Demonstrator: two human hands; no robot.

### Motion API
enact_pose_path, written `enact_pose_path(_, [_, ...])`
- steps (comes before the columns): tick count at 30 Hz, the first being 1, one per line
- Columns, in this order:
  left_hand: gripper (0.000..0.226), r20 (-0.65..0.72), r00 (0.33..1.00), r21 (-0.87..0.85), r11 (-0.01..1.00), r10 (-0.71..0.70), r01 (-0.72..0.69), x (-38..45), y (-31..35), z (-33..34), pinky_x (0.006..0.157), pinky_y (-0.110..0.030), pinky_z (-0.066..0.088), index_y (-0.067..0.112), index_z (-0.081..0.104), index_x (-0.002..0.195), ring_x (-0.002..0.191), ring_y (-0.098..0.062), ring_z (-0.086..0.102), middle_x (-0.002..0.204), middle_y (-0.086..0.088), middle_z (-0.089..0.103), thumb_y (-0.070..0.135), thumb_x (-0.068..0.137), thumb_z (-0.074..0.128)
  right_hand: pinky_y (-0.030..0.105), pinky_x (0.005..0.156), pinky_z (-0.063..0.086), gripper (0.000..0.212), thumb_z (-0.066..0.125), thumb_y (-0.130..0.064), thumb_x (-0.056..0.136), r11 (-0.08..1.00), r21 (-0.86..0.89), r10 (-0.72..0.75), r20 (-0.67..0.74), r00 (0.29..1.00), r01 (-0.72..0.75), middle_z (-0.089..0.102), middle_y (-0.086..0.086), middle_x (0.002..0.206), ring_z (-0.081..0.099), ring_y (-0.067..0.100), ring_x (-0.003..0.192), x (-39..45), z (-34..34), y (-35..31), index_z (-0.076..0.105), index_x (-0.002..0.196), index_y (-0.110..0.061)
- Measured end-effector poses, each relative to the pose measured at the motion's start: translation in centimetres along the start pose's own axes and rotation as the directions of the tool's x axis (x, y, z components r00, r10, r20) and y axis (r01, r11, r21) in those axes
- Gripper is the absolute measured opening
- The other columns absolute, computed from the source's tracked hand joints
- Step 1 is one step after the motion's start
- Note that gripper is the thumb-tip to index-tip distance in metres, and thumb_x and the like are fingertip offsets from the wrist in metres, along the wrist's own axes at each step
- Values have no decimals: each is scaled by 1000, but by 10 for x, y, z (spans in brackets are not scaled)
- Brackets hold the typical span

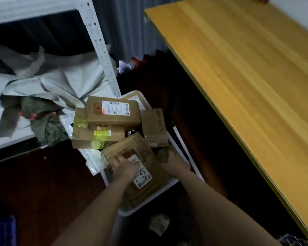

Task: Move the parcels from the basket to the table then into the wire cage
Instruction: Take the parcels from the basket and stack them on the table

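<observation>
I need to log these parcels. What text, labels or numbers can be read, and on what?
No text can be quoted; the picture is too blurred.
Top box: white shipping label and red warning sign, unreadable.
Parcel under the left hand: white label with a black handwritten scrawl, illegible.
Brown box with yellow tape: unreadable.
Upright box: faint print, unreadable.
</observation>
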State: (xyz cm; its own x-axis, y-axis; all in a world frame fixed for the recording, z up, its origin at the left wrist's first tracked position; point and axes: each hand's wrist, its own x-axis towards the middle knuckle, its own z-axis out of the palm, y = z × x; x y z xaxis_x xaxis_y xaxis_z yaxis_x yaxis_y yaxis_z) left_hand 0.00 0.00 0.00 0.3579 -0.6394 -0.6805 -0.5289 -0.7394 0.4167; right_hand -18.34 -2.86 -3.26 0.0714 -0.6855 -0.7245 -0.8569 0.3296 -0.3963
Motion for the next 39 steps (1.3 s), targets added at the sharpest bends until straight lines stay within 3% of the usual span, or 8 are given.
enact_pose_path(8, [99, -257, 953, -299, 951, -161, 80, 36, -46, 45, 114, -39, 24, 3, 3, 151, 140, -38, 22, 154, -21, 12, 21, 81, 71, 46, 113, 30, 88, 57, -44, 85, 984, 174, 37, 54, 998, -46, 26, 10, 156, 30, 30, 140, 40, 53, 18, 12, 154, -13])
enact_pose_path(14, [87, -204, 935, -542, 829, -290, 139, 52, -67, 64, 99, -35, 40, 12, 15, 150, 124, -34, 50, 139, -19, 47, 15, 83, 69, 33, 102, 37, 66, 55, -31, 95, 923, 372, 53, 124, 991, -96, 41, 12, 147, 43, 28, 131, 45, 64, 19, 26, 148, -6])
enact_pose_path(19, [73, -141, 924, -707, 690, -355, 157, 46, -72, 66, 96, -42, 48, 8, 22, 144, 112, -29, 58, 129, -15, 53, 9, 84, 65, 29, 90, 41, 57, 56, -29, 95, 926, 369, 59, 82, 995, -85, 49, 10, 139, 50, 26, 124, 36, 68, 22, 34, 143, -9])
enact_pose_path(24, [62, -161, 907, -733, 663, -389, 154, 11, -60, 42, 95, -45, 48, 7, 31, 137, 107, -32, 59, 120, -15, 55, 7, 84, 64, 35, 89, 46, 49, 57, -30, 94, 914, 398, 63, 60, 996, -82, 54, 10, 130, 55, 27, 114, 4, 55, 13, 35, 134, -12])
enact_pose_path(28, [63, -174, 916, -705, 696, -361, 140, -35, -37, 10, 93, -42, 48, 4, 33, 138, 108, -34, 58, 122, -16, 55, 11, 84, 66, 40, 88, 47, 37, 56, -29, 96, 886, 458, 57, 63, 996, -80, 55, 13, 127, 57, 29, 110, -43, 24, 1, 34, 122, -14])
enact_pose_path(32, [59, -274, 932, -577, 816, -239, 39, -89, 3, -28, 98, -43, 45, 5, 39, 132, 113, -37, 56, 126, -18, 56, 21, 83, 69, 34, 96, 43, 61, 54, -38, 96, 836, 543, 83, 19, 996, -80, 45, 10, 142, 49, 29, 125, -94, -20, -19, 32, 145, -10])
enact_pose_path(35, [56, -297, 949, -516, 854, -103, -69, -130, 37, -56, 94, -39, 45, 4, 39, 128, 110, -35, 57, 121, -16, 58, 23, 84, 68, 37, 102, 44, 61, 52, -47, 94, 835, 549, 78, -45, 996, -41, 43, 9, 142, 51, 29, 122, -133, -55, -28, 40, 143, -12])
enact_pose_path(39, [50, -299, 952, -485, 849, 65, -211, -172, 91, -89, 90, -39, 46, 8, 35, 113, 104, -33, 59, 112, -14, 60, 30, 80, 67, 33, 88, 50, 57, 53, -48, 94, 747, 664, 77, -136, 988, 33, 50, 7, 135, 58, 25, 113, -179, -106, -34, 43, 138, -13])
